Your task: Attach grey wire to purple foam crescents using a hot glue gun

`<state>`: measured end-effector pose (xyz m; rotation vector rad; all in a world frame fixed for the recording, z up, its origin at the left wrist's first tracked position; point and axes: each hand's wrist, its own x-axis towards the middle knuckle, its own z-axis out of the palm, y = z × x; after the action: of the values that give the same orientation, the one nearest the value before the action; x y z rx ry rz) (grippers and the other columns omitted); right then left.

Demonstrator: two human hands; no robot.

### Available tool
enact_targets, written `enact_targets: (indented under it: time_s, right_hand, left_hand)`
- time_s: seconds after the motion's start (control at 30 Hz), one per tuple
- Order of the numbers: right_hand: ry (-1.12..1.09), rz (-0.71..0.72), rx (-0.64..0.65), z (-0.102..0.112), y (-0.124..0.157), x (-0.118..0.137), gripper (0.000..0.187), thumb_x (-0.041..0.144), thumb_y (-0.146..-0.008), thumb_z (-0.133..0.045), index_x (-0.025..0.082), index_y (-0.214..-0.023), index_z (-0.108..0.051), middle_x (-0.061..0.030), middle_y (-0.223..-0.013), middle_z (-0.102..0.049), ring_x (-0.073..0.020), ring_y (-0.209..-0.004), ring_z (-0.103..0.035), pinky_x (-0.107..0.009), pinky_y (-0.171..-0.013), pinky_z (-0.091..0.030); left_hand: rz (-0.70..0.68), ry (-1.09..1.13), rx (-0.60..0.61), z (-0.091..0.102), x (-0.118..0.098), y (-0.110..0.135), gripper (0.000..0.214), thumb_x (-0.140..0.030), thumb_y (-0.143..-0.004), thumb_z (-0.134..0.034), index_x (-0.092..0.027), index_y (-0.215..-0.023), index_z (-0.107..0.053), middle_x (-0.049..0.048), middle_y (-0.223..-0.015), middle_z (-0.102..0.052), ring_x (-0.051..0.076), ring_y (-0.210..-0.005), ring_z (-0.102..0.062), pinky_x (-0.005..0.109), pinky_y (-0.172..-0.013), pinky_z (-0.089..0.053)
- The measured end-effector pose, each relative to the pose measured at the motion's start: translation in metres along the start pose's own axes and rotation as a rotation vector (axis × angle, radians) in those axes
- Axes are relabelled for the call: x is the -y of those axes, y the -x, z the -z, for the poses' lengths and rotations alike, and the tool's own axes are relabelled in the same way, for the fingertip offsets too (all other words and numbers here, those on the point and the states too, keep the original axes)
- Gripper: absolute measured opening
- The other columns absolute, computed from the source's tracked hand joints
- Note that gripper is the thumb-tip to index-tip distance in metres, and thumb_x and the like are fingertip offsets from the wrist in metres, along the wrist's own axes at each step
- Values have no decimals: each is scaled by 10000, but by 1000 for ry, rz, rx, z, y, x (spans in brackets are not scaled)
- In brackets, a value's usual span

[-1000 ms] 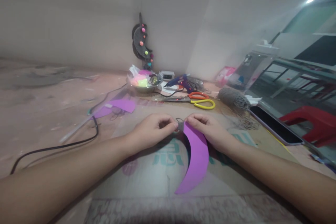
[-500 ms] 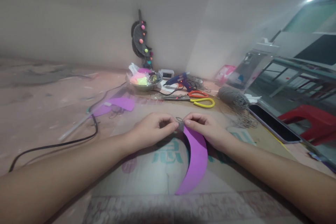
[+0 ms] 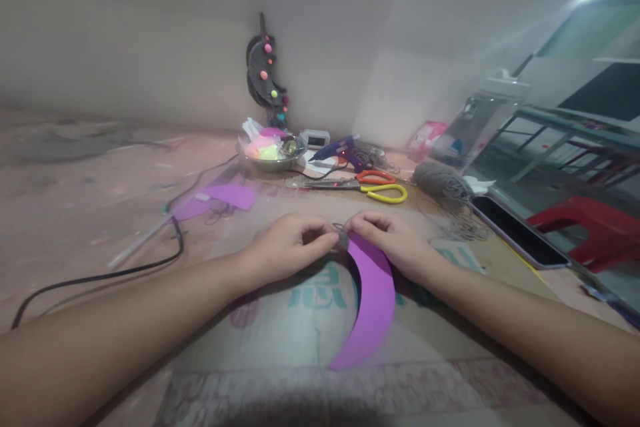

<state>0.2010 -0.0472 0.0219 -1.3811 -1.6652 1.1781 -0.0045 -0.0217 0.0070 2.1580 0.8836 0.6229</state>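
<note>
A purple crescent of foam (image 3: 373,307) lies on a sheet of cardboard (image 3: 280,340) in front of me. Its top tip is wrapped in grey yarn (image 3: 341,239). My left hand (image 3: 287,247) pinches the yarn at that tip from the left, fingers closed. My right hand (image 3: 387,237) pinches the same tip from the right, fingers pressed on the foam. A thin strand of yarn (image 3: 317,340) trails down across the cardboard.
Behind my hands lie yellow and orange scissors (image 3: 380,190), a blue glue gun (image 3: 340,150), a metal bowl of bright pompoms (image 3: 273,150), a ball of grey yarn (image 3: 440,181), a phone (image 3: 517,233), purple foam scraps (image 3: 225,199) and a black cable (image 3: 130,270). A decorated dark crescent (image 3: 264,77) leans in the corner.
Both hands stay pinched at the crescent's tip; the view has shifted slightly, and the hands and tip sit a little higher in the picture.
</note>
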Motion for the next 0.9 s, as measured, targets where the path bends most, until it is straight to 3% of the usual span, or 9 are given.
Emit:
enact_targets:
  time_s: [0.2, 0.37, 0.5, 0.63, 0.83, 0.9]
  right_hand:
    - [1, 11, 16, -3, 2, 3, 292, 458, -776, -643, 179, -710, -588, 27, -651, -528, -100, -579, -443, -235, -541, -345]
    - [-2, -40, 41, -3, 3, 3, 331, 498, -776, -643, 176, -723, -590, 33, -632, -511, -92, -549, -418, -230, -511, -324]
    - [-17, -52, -3, 1, 3, 2, 422, 586, -832, -534, 180, -741, -607, 16, -628, -531, -107, -545, -446, -237, -501, -338]
    - [16, -3, -18, 11, 1, 6, 439, 611, -794, -571, 176, -766, -624, -1, -687, -572, -122, -598, -491, -241, -540, -383]
    - [80, -32, 137, 21, 2, 15, 324, 481, -767, -666, 165, -838, -649, -23, -760, -626, -144, -649, -559, -257, -582, -437]
    - [112, 36, 65, 24, 5, 19, 287, 452, -804, -636, 175, -876, -656, -31, -793, -651, -158, -672, -587, -270, -593, -461]
  left_hand:
    - [-41, -42, -1, -1, 1, 1, 324, -379, -919, -438, -171, -764, -633, 6, -740, -634, 139, -704, -556, 243, -653, -399]
    - [-43, -40, -6, 0, -1, 0, 316, -364, -916, -449, -170, -758, -642, 4, -729, -638, 132, -683, -546, 235, -628, -386]
    - [-26, 16, -18, 1, -3, 0, 293, -347, -908, -468, -169, -757, -643, -3, -740, -645, 128, -686, -553, 231, -641, -395]
    - [20, 72, -89, 2, -6, 0, 305, -371, -905, -473, -164, -744, -629, -4, -722, -623, 137, -693, -549, 233, -635, -399]
    - [21, 226, -222, 2, -3, -1, 318, -406, -915, -475, -155, -747, -576, -5, -690, -563, 132, -673, -525, 237, -627, -405]
    - [21, 366, -286, 1, 0, -1, 330, -449, -928, -444, -160, -824, -566, -10, -699, -533, 126, -661, -513, 235, -616, -413]
